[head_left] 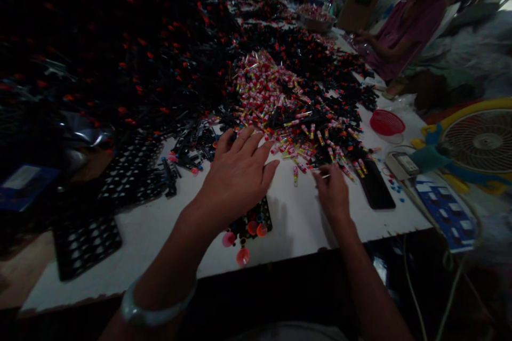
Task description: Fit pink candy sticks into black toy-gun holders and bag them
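My left hand (240,178) is palm down with its fingers stretched out, above a dark tray (267,214) that it mostly covers. Orange and pink cup-shaped pieces (242,256) stick out from the tray's near side. To the right, my right hand (333,192) is closed in a pinch near the table top, beside the edge of a pile of small pink, white and yellow tubes (260,85). A pale sliver shows at its fingertips, too blurred to name. One loose tube (295,176) lies between the hands.
Black toy-like pieces with orange tips (160,64) heap high at left and back. Black holed trays (88,245) lie left. A phone (376,186), red basket (386,122), power strip (446,213) and fan (488,141) are right. A person in pink (412,37) sits back right.
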The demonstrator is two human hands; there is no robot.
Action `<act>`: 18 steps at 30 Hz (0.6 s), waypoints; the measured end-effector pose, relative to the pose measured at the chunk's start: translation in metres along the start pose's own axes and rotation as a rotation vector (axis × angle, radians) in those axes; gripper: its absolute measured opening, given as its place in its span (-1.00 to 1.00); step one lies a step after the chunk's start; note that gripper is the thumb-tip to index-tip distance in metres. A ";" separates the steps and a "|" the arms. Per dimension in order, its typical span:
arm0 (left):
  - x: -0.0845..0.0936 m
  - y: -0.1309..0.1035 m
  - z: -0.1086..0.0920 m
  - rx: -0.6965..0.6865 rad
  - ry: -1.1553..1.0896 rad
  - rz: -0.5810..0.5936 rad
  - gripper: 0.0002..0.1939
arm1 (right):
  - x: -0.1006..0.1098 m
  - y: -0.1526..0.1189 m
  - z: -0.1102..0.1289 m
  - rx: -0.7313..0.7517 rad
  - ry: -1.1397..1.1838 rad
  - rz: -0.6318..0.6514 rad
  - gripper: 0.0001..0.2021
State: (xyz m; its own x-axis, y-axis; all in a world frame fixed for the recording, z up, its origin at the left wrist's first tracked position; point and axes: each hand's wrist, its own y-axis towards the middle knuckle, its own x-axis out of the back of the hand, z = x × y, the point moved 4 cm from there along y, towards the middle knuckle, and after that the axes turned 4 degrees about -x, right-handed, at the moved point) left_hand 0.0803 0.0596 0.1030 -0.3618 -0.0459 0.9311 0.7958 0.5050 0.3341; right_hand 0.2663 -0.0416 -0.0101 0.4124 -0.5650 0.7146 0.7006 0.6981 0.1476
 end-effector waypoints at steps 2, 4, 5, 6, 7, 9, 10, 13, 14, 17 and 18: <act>-0.002 0.003 0.002 0.020 0.018 -0.001 -0.57 | 0.017 0.030 -0.024 -0.115 -0.275 -0.152 -0.72; -0.002 0.008 0.004 0.041 0.039 -0.005 -0.56 | 0.019 0.044 -0.036 -0.157 -0.409 -0.106 -0.77; -0.001 0.010 0.006 0.050 0.042 -0.014 -0.55 | 0.018 0.044 -0.039 -0.163 -0.436 -0.057 -0.80; 0.000 0.011 0.007 0.060 0.039 -0.023 -0.54 | 0.017 0.040 -0.040 -0.162 -0.448 -0.010 -0.81; 0.003 0.011 0.007 0.069 0.034 -0.031 -0.51 | 0.016 0.034 -0.039 -0.160 -0.456 0.035 -0.81; 0.008 0.008 0.004 0.083 0.035 -0.029 -0.44 | 0.016 0.016 -0.038 -0.165 -0.469 0.136 -0.81; 0.010 0.006 0.001 0.083 0.044 -0.011 -0.40 | 0.017 0.007 -0.039 -0.165 -0.453 0.184 -0.82; 0.011 -0.003 -0.011 0.044 0.066 0.075 -0.24 | 0.023 -0.008 -0.042 -0.164 -0.315 0.242 -0.82; 0.009 -0.006 -0.015 0.032 0.067 0.096 -0.21 | 0.024 -0.010 -0.043 -0.169 -0.257 0.239 -0.81; 0.003 -0.009 -0.020 0.022 0.056 0.095 -0.25 | 0.020 -0.010 -0.044 -0.190 -0.084 0.297 -0.75; 0.002 -0.009 -0.020 0.022 0.053 0.082 -0.29 | 0.017 -0.011 -0.042 -0.186 -0.036 0.341 -0.74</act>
State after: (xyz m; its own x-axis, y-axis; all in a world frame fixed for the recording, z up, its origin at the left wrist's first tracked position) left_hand 0.0818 0.0376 0.1048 -0.2687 -0.0490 0.9620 0.8107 0.5278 0.2534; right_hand 0.2900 -0.0767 -0.0283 0.6215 -0.2958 0.7254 0.6216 0.7498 -0.2268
